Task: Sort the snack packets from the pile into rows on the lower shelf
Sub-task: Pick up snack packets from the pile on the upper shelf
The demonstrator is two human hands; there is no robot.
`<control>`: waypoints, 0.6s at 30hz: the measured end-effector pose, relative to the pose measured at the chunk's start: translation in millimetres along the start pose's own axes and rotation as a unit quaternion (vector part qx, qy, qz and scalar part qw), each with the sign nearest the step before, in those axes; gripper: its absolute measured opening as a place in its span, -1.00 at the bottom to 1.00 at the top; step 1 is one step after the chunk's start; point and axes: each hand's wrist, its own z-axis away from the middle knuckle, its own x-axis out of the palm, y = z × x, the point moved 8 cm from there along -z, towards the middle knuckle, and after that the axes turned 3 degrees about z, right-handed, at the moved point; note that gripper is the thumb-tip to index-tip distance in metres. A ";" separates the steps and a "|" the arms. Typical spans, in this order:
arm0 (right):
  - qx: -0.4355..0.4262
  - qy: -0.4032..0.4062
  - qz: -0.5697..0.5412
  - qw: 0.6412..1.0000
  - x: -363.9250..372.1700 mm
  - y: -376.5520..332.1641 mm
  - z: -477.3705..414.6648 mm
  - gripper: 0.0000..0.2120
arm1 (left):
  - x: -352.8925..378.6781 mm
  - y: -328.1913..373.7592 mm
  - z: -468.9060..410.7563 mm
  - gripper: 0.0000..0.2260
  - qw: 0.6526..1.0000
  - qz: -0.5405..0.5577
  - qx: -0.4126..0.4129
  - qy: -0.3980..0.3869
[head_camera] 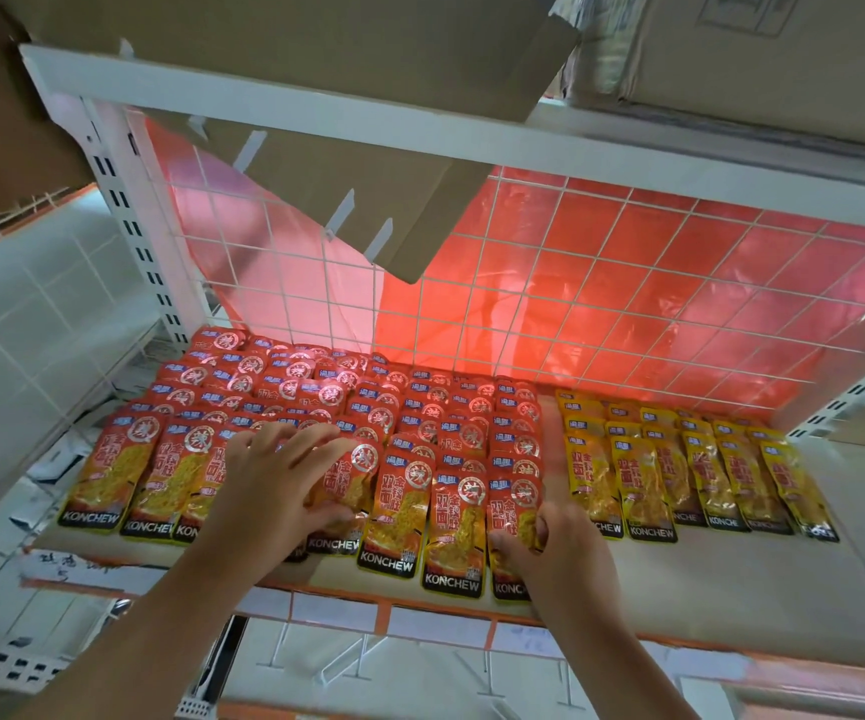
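Red snack packets [347, 407] lie in several overlapping rows across the left and middle of the white lower shelf [731, 574]. Yellow snack packets [690, 470] form shorter rows on the right, apart from the red ones. My left hand [274, 485] rests fingers spread on the front red packets, its fingertips on a tilted red packet [352, 485]. My right hand [550, 548] pinches the lower part of the rightmost front red packet [516, 506] between thumb and fingers.
A white wire grid [576, 304] with red sheeting behind it backs the shelf. Cardboard flaps [368, 200] hang down from boxes on the upper shelf [680, 142]. Perforated white uprights stand at both sides. Orange price-tag strips line the shelf's front edge.
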 end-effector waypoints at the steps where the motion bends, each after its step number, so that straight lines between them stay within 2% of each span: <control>1: -0.002 0.002 0.013 1.000 0.3 0.6 0.0 0.09 | 1.2 -0.4 0.5 -0.32 1.000 -0.002 0.000 0.003; 10: 0.011 0.016 0.028 0.999 2.1 10.8 1.1 -0.44 | 7.8 -2.2 2.9 -0.33 1.000 0.001 -0.012 -0.011; 16: -0.002 0.012 0.014 1.000 2.6 9.6 2.0 -0.45 | 3.3 0.7 3.8 -0.34 1.000 0.003 -0.007 -0.017; 18: 0.002 0.012 0.012 1.000 2.0 7.8 3.0 -0.33 | 1.7 0.8 6.0 -0.35 1.000 0.005 -0.006 -0.017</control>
